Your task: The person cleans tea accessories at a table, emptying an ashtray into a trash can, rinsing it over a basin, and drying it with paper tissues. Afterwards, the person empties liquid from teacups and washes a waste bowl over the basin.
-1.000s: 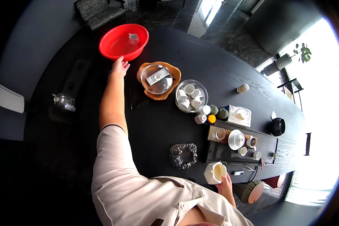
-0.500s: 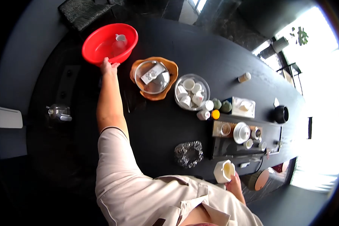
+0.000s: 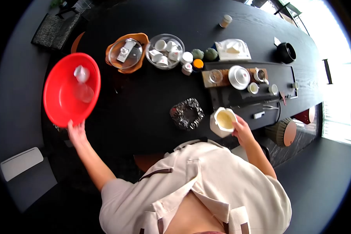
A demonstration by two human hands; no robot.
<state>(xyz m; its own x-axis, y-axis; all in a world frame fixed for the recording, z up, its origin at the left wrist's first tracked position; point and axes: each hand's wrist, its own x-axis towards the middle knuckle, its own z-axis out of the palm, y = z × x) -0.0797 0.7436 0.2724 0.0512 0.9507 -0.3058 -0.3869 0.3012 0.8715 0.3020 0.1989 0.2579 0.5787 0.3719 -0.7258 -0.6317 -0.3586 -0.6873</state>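
At the left, my left hand [image 3: 77, 132] has its fingers closed on the near rim of a red plastic basin [image 3: 62, 111]. Inside the basin lie a small white cup [image 3: 80, 73] and a clear, see-through vessel [image 3: 84, 94], both slightly blurred. My right hand [image 3: 243, 132] grips a white faceted container [image 3: 219, 126] by its side, close to my body at the table's front edge. Its open mouth faces up and shows a pale yellow inside. Just left of this container sits a crumpled, shiny dark dish [image 3: 187, 114] on the black table [image 3: 144, 105].
A wooden tray [image 3: 143, 38] carries a glass lid and a remote control [image 3: 126, 51]. Beside it stands a clear bowl [image 3: 178, 39] of white cups. A tea tray [image 3: 230, 95] at right bears a lidded white bowl [image 3: 239, 77] and several cups. Behind is a tissue box [image 3: 241, 54].
My left hand has brought the red basin nearer to my body, past the wooden tray. My right hand still holds the white container. The whole view has shifted.
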